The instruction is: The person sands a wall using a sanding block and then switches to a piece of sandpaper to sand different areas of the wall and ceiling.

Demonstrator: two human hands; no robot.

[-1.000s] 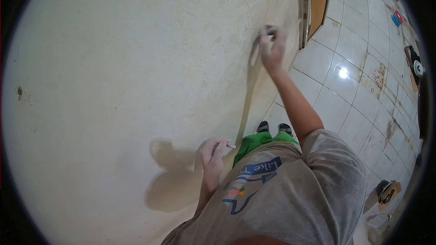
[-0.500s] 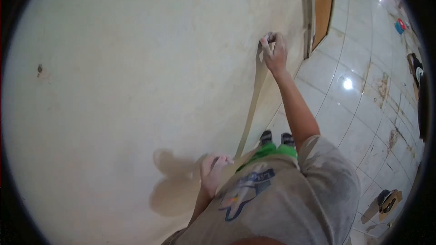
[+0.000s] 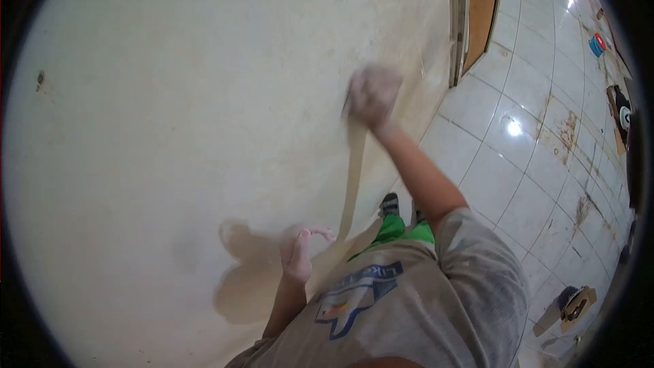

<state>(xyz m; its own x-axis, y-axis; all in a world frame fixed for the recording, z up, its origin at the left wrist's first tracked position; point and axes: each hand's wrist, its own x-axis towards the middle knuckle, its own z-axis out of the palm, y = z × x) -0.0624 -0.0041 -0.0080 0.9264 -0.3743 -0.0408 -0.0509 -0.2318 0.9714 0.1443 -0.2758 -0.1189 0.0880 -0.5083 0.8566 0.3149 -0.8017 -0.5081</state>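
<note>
A pale plastered wall [image 3: 177,136] fills the left and middle of the view. My right hand [image 3: 375,95], whitened with dust and blurred by motion, presses against the wall with its fingers closed. Along its left side shows the dark edge of a thin piece that looks like sandpaper [image 3: 347,105]; most of it is hidden under the fingers. Lower down, my left hand [image 3: 298,255] is close to the wall, also dusty. Its thumb and a finger stand apart, and I see nothing in it.
A framed brown panel [image 3: 481,13] stands at the wall's far end. Stained white floor tiles [image 3: 507,163] lie to the right. On them are a red and blue container [image 3: 597,45] and an opened cardboard box [image 3: 579,308]. My shoes [image 3: 390,204] are close to the wall's foot.
My right hand has swept left and slightly down along the wall. My left hand has shifted a little left, its fingers now more stretched. The whole view has shifted slightly.
</note>
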